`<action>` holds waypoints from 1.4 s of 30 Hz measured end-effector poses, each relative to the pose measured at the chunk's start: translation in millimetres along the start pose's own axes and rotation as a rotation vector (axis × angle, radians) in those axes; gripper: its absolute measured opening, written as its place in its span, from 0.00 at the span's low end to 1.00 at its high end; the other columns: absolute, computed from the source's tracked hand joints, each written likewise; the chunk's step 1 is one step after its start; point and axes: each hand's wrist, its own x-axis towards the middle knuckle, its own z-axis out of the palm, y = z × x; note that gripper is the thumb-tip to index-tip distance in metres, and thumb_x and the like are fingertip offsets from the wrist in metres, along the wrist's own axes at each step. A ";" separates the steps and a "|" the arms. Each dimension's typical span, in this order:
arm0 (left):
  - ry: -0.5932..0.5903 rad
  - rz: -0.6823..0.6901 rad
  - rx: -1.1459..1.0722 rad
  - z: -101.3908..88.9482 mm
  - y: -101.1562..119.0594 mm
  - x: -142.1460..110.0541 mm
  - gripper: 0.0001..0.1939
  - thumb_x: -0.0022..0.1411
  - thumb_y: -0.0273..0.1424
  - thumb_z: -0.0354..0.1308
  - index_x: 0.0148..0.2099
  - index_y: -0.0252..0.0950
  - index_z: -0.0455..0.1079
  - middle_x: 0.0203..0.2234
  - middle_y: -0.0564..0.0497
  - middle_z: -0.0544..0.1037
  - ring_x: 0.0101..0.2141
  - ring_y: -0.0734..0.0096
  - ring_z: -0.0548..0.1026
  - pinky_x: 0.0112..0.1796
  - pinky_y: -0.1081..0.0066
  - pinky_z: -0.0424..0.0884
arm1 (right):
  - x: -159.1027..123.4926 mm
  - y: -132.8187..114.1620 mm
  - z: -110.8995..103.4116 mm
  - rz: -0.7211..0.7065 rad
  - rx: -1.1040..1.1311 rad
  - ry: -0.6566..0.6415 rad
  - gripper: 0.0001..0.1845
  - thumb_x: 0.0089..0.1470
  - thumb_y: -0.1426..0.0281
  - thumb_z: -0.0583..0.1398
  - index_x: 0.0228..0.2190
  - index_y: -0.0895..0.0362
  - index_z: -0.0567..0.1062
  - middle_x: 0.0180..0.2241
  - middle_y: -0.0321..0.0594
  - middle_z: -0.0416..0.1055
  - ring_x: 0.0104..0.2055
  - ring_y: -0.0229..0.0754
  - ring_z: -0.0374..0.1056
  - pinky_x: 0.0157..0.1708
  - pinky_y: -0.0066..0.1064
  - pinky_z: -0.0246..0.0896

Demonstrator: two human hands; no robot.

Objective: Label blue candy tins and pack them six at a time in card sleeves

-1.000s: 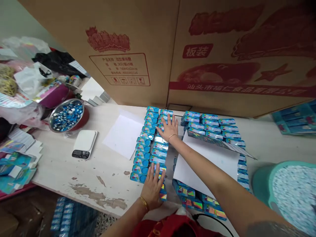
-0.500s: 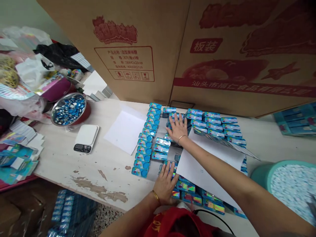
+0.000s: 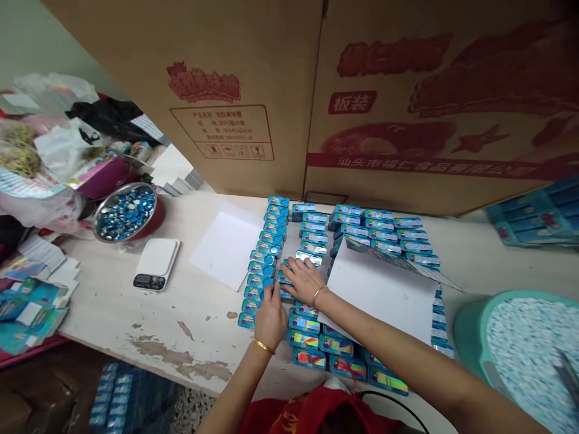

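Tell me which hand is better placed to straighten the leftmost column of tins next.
Probably the left hand: it is beside the near end of the leftmost column, while the right hand lies over the next column.

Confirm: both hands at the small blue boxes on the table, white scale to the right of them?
Wrong side: the head view shows the white scale to the left of the small blue boxes on the table. The left hand and right hand are both at those boxes.
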 end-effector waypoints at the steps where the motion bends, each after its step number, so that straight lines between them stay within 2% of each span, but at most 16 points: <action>1: -0.025 -0.021 0.025 1.7 4.5 3.9 0.31 0.55 0.18 0.45 0.62 0.31 0.55 0.55 0.35 0.61 0.47 0.57 0.72 0.43 0.60 0.72 | -1.6 1.2 -1.4 0.004 -0.011 -0.001 0.28 0.59 0.56 0.53 0.54 0.61 0.65 0.54 0.56 0.62 0.51 0.55 0.57 0.49 0.45 0.48; 6: -0.027 -0.031 -0.014 6.5 23.0 19.6 0.22 0.59 0.21 0.46 0.57 0.32 0.62 0.48 0.39 0.64 0.45 0.61 0.72 0.44 0.64 0.72 | -16.8 10.7 -12.8 0.054 0.015 0.003 0.24 0.59 0.57 0.53 0.51 0.60 0.68 0.52 0.53 0.64 0.51 0.54 0.57 0.48 0.44 0.49; 9: -0.036 0.008 -0.091 6.5 27.6 32.5 0.18 0.61 0.24 0.48 0.53 0.33 0.65 0.43 0.43 0.67 0.44 0.64 0.72 0.46 0.65 0.71 | -10.8 27.9 -27.8 0.087 0.088 0.012 0.24 0.57 0.55 0.55 0.48 0.58 0.70 0.53 0.52 0.64 0.51 0.54 0.57 0.49 0.44 0.49; 13: -0.040 -0.002 -0.027 -0.4 29.3 54.1 0.18 0.61 0.27 0.50 0.54 0.34 0.63 0.43 0.42 0.70 0.42 0.61 0.73 0.42 0.64 0.72 | 34.9 71.3 -43.5 0.173 0.139 0.077 0.33 0.52 0.58 0.59 0.57 0.58 0.62 0.61 0.51 0.53 0.60 0.55 0.48 0.56 0.46 0.41; 17: -0.001 -0.026 0.119 -2.4 27.1 69.4 0.21 0.65 0.32 0.45 0.58 0.30 0.61 0.47 0.36 0.71 0.46 0.55 0.73 0.43 0.60 0.71 | 99.2 112.2 -39.7 0.378 0.106 0.159 0.35 0.55 0.59 0.54 0.60 0.64 0.56 0.64 0.55 0.48 0.64 0.56 0.42 0.59 0.46 0.37; 19: -0.070 -0.055 0.151 3.3 24.3 72.6 0.22 0.65 0.32 0.45 0.58 0.29 0.61 0.46 0.35 0.73 0.44 0.54 0.74 0.41 0.61 0.72 | 124.1 122.2 -33.7 0.436 0.065 0.091 0.33 0.57 0.59 0.52 0.59 0.64 0.57 0.62 0.56 0.51 0.64 0.57 0.43 0.58 0.48 0.37; 22: -0.136 -0.065 0.158 14.7 19.9 74.5 0.21 0.64 0.29 0.44 0.57 0.28 0.62 0.43 0.34 0.75 0.41 0.55 0.76 0.39 0.62 0.72 | 144.4 128.1 -27.9 0.452 0.027 -0.069 0.25 0.60 0.62 0.51 0.56 0.58 0.63 0.56 0.54 0.62 0.58 0.55 0.54 0.56 0.49 0.41; 25: -0.143 -0.038 0.127 20.7 19.1 77.3 0.20 0.64 0.28 0.43 0.55 0.28 0.65 0.42 0.34 0.75 0.41 0.55 0.76 0.39 0.61 0.72 | 150.3 134.4 -30.5 0.464 0.009 -0.153 0.20 0.58 0.66 0.53 0.52 0.56 0.68 0.52 0.52 0.68 0.53 0.53 0.62 0.56 0.49 0.40; 28: -0.178 -0.022 0.094 19.1 22.4 82.4 0.19 0.63 0.29 0.44 0.53 0.29 0.67 0.42 0.35 0.76 0.40 0.56 0.76 0.39 0.61 0.72 | 152.3 144.4 -39.7 0.541 -0.015 -0.267 0.21 0.54 0.69 0.57 0.50 0.59 0.71 0.47 0.54 0.71 0.51 0.55 0.65 0.57 0.54 0.35; 30: -0.223 0.000 0.075 16.2 25.1 86.1 0.19 0.63 0.28 0.45 0.52 0.30 0.68 0.40 0.37 0.77 0.41 0.57 0.76 0.40 0.62 0.72 | 153.1 150.2 -47.7 0.602 -0.026 -0.336 0.21 0.53 0.66 0.59 0.47 0.62 0.73 0.45 0.57 0.73 0.49 0.58 0.67 0.56 0.58 0.33; 32: -0.269 0.019 0.051 12.3 26.6 89.1 0.18 0.62 0.28 0.46 0.51 0.32 0.69 0.39 0.40 0.78 0.41 0.59 0.76 0.41 0.64 0.71 | 151.4 153.9 -57.5 0.638 -0.025 -0.380 0.25 0.54 0.59 0.58 0.46 0.64 0.74 0.44 0.59 0.73 0.51 0.62 0.65 0.56 0.61 0.33; 34: -0.313 0.024 0.010 6.2 26.4 91.7 0.17 0.62 0.27 0.47 0.50 0.33 0.70 0.39 0.42 0.78 0.40 0.62 0.76 0.40 0.67 0.71 | 143.6 156.6 -70.1 0.609 0.020 -0.366 0.31 0.54 0.52 0.56 0.47 0.65 0.73 0.46 0.60 0.72 0.52 0.64 0.64 0.55 0.61 0.38; 36: -0.394 0.033 -0.027 -3.6 26.0 95.5 0.14 0.62 0.27 0.48 0.47 0.35 0.71 0.37 0.44 0.79 0.39 0.64 0.76 0.39 0.69 0.70 | 125.3 162.0 -85.4 0.534 0.084 -0.309 0.34 0.56 0.49 0.52 0.52 0.63 0.69 0.50 0.57 0.69 0.53 0.59 0.63 0.55 0.52 0.47; 38: -0.449 0.038 -0.002 -16.8 30.1 103.5 0.11 0.61 0.28 0.51 0.41 0.35 0.73 0.33 0.46 0.79 0.36 0.64 0.77 0.37 0.69 0.70 | 93.2 172.4 -101.5 0.438 0.162 -0.157 0.32 0.59 0.51 0.50 0.56 0.61 0.65 0.54 0.52 0.66 0.55 0.51 0.62 0.54 0.40 0.53; 40: -0.343 0.038 0.039 -29.1 43.8 119.0 0.10 0.62 0.31 0.51 0.39 0.35 0.73 0.30 0.46 0.79 0.33 0.64 0.77 0.36 0.69 0.69 | 46.9 186.9 -114.2 0.373 0.227 0.066 0.29 0.61 0.54 0.49 0.55 0.61 0.66 0.53 0.49 0.66 0.54 0.47 0.62 0.53 0.34 0.54; 42: -0.144 0.101 0.005 -34.5 70.8 142.2 0.12 0.64 0.33 0.50 0.42 0.34 0.72 0.33 0.45 0.78 0.33 0.65 0.76 0.37 0.68 0.69 | -9.9 200.2 -118.8 0.405 0.229 0.279 0.26 0.62 0.56 0.48 0.52 0.60 0.69 0.48 0.49 0.69 0.51 0.49 0.63 0.53 0.38 0.55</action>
